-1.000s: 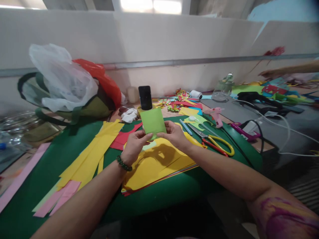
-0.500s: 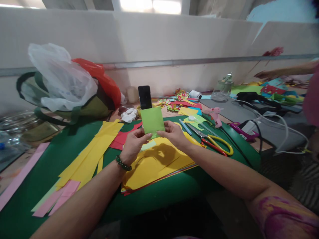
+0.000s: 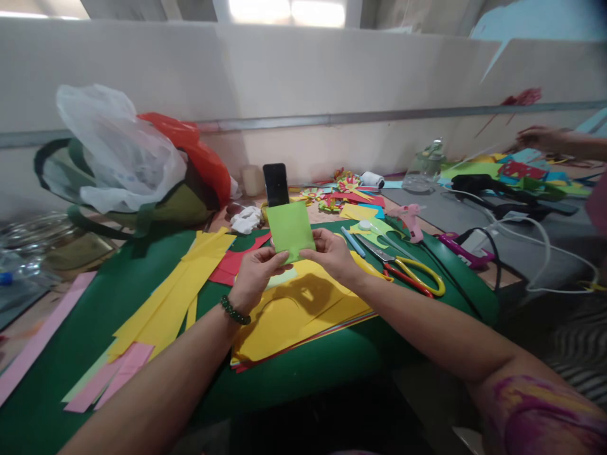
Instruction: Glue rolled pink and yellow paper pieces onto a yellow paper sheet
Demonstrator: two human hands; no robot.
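Note:
A light green piece of paper [image 3: 291, 229] is held up between my two hands, facing me. My left hand [image 3: 256, 273], with a dark bead bracelet on the wrist, pinches its lower left edge. At its lower right edge, my right hand [image 3: 334, 256] has thumb and fingers closed on it. Below them lies a stack of yellow paper sheets [image 3: 303, 316] with red and other colours showing at the edges. Scissors [image 3: 398, 264] with a red and a yellow handle rest to the right of my right hand, beside a light blue pen-like stick [image 3: 353, 242].
Yellow paper strips [image 3: 165, 297] and pink strips [image 3: 126, 373] lie left on the green surface [image 3: 332, 363]. A phone [image 3: 275, 184] stands behind the paper. To the right are a pink glue gun [image 3: 410, 221] and cables. A bag [image 3: 137, 183] sits back left. Another person's hand [image 3: 540, 138] shows far right.
My hands and the green paper stay almost still. At far right, the other person's hand has drawn back to the right and closed around something thin.

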